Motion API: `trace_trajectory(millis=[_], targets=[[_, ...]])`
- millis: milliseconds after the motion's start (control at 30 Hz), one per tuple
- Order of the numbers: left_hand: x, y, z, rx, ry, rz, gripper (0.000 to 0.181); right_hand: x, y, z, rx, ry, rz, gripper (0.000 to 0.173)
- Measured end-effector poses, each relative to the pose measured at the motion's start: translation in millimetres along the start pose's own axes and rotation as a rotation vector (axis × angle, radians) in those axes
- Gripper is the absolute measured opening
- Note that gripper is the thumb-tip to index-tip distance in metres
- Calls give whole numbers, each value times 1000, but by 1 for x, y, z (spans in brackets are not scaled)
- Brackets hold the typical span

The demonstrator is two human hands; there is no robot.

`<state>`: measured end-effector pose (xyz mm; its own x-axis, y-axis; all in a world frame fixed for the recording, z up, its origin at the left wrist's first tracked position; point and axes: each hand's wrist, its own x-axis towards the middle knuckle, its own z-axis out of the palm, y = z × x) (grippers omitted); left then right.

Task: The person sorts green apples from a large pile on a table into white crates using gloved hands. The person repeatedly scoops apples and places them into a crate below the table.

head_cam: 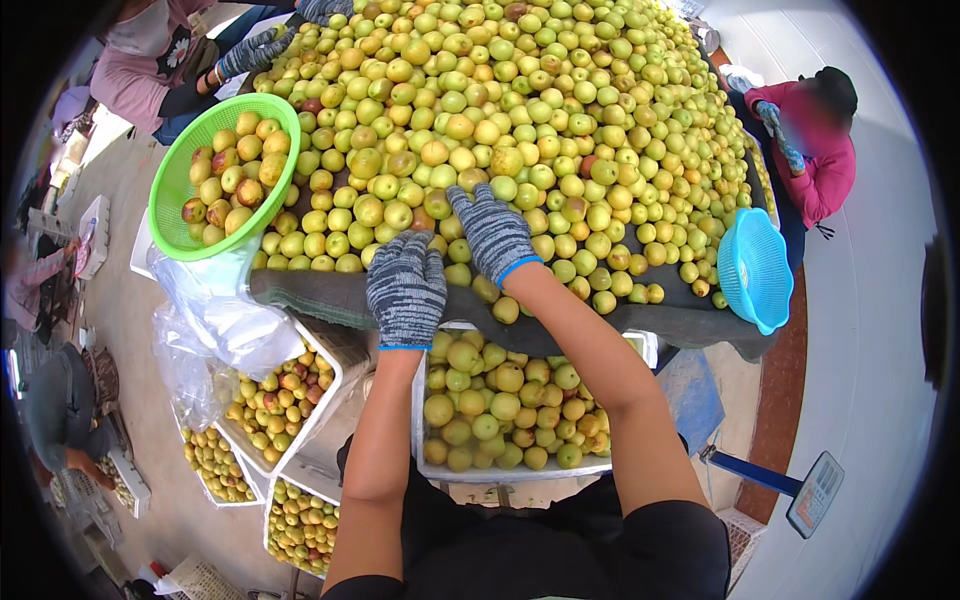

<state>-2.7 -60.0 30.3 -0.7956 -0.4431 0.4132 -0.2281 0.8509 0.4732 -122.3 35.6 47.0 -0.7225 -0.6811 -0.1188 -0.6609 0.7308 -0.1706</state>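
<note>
A broad heap of yellow-green jujubes (450, 127) covers the table, which is lined with dark cloth (315, 289). My left hand (407, 289), in a grey striped knit glove, is at the heap's front edge with its fingers curled over the fruit. Just right of it and slightly farther in, my gloved right hand (493, 232) lies palm down on the jujubes, fingers pointing away from me. Both palms are hidden, so whether either hand grips a fruit does not show. Below my forearms stands a white crate (517, 474) full of larger jujubes.
A green plastic basket (166, 225) of blotched jujubes sits at the left corner, above clear plastic bags (225, 315). A blue basket (761, 270) leans at the right. Filled crates (330, 409) stand lower left; a scale display (816, 491) lower right. Gloved people flank the table.
</note>
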Motion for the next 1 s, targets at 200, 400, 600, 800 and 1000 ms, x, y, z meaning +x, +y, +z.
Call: trace_trajectory(millis=[200,400,600,800,1000], targets=[[2,20,-5,-299,-36,-84,26,6,26,6,57,-17,-27,63],[7,24,-2,-1037,-136,-494,43,-5,22,-9,456,249,54,62],[17,10,-16,-2073,-130,-1208,47,-12,-24,-43,619,86,-297,46],[13,2,-19,-2112,11,-1240,41,75,7,-43,397,440,-95,25],[10,-6,-22,-2046,18,-948,36,169,-32,-26,-126,193,-177,36]])
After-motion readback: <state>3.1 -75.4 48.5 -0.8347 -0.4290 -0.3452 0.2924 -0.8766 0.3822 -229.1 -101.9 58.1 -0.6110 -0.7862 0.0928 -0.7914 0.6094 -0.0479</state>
